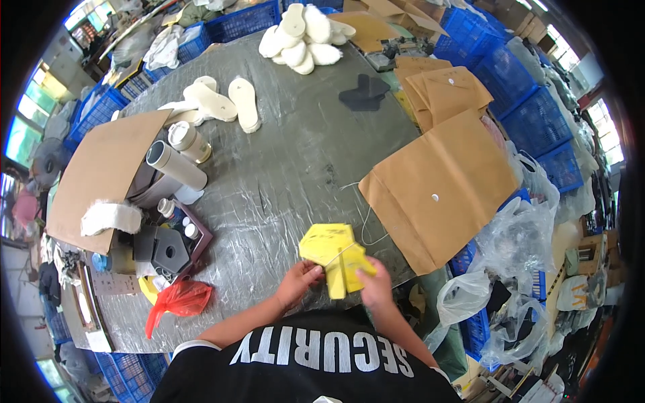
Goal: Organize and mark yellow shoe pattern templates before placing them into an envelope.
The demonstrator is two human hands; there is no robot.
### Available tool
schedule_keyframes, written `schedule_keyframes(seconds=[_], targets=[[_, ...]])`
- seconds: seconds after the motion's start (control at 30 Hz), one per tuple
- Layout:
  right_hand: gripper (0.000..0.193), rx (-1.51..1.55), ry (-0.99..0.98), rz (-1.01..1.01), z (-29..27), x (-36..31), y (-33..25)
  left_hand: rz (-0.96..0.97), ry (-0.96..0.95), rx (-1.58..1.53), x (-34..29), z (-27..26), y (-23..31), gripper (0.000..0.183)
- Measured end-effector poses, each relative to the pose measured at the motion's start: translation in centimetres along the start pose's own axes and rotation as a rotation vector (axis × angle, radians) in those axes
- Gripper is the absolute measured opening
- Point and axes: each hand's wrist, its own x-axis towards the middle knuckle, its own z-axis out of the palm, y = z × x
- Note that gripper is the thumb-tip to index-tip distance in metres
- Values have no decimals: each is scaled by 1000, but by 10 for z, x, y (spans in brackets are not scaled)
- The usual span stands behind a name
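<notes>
A bundle of yellow cut-out pattern pieces (329, 245), marked with dark writing, is held up near the table's front edge. A thin cord or band crosses it. My left hand (299, 283) pinches its lower left edge between thumb and fingers. On the other side, my right hand (377, 282) grips the right edge, its fingertips partly behind the pieces. A large brown paper envelope (443, 191) lies just beyond my right hand, with a loose string (366, 225) trailing from it toward the bundle.
Cream slipper soles (302, 40) are heaped at the far end, with more (243, 104) at far left. A tumbler (176, 164), a red plastic bag (180, 302) and a cardboard sheet (107, 174) occupy the left. Blue crates (537, 121) and clear plastic bags (517, 235) flank the right edge.
</notes>
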Motion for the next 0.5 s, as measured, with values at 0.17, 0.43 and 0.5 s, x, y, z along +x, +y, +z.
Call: schedule_keyframes(seconds=[0.17,0.43,0.5], targets=[[28,-674,-77,-355,10,1,-11,84,50,-363,18,-15,4,31],[27,-1879,505,-442,-94,85,-122,-20,-158,20,20,-32,30,29],[22,-1778,508,-542,-105,86,-144,-87,-266,110,21,-22,31,30]])
